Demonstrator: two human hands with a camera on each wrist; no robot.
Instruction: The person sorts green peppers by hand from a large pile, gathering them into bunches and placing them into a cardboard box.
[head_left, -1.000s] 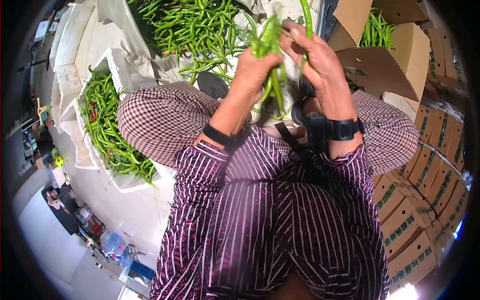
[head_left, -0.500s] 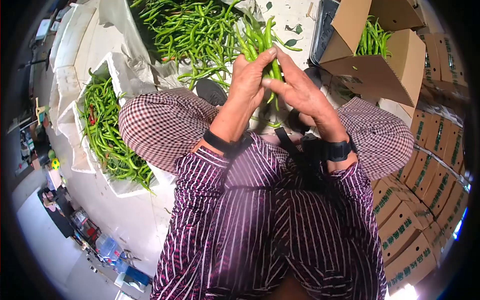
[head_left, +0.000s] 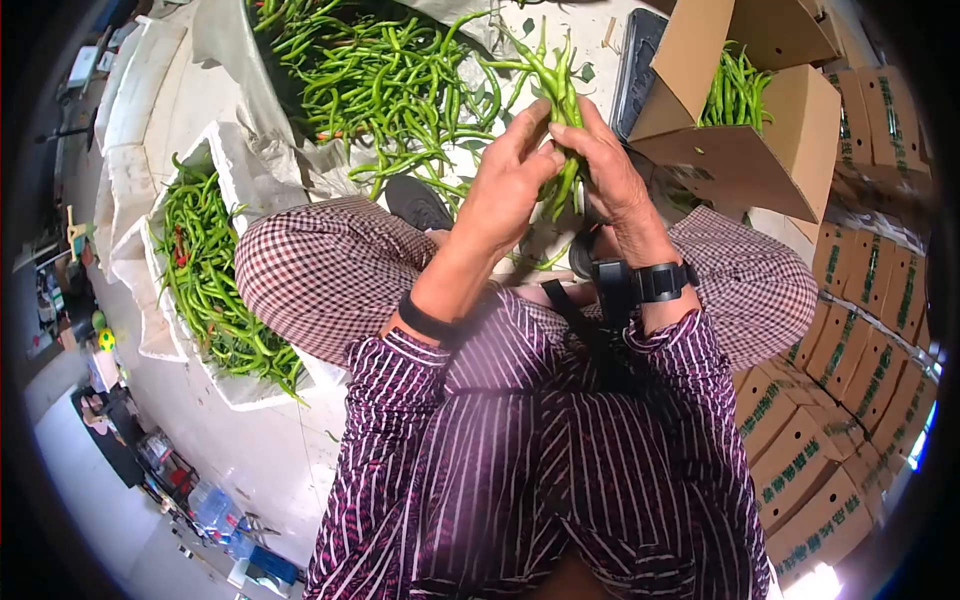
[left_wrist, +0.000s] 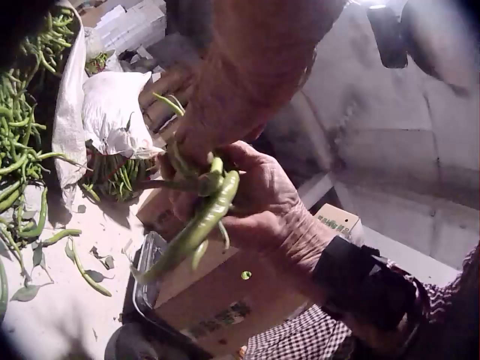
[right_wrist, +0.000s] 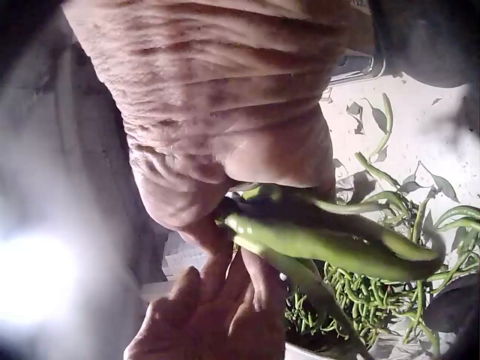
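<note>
A small bunch of long green chili peppers (head_left: 562, 88) is held between both hands above the floor, pointing away from the body. My left hand (head_left: 505, 188) grips it from the left, thumb against the peppers. From the other side my right hand (head_left: 612, 172) has its thumb across the bunch and its fingers behind. In the left wrist view, peppers (left_wrist: 202, 225) stick out past the right hand (left_wrist: 262, 196). The right wrist view shows peppers (right_wrist: 330, 244) close up under the right hand (right_wrist: 232, 127), with the left hand's fingers (right_wrist: 217, 315) below.
A large heap of green peppers (head_left: 375, 85) lies ahead on sheeting. At left stands a white lined box (head_left: 228, 165) full of peppers. An open cardboard carton (head_left: 745, 165) with peppers inside sits at right, near a dark tray (head_left: 640, 65). Stacked cartons (head_left: 800, 450) line the right side.
The right hand, earlier holding a single pepper apart on the right, has come in to the bunch. Both hands now hold the bunch together, and their grip has shifted slightly since half a second ago.
</note>
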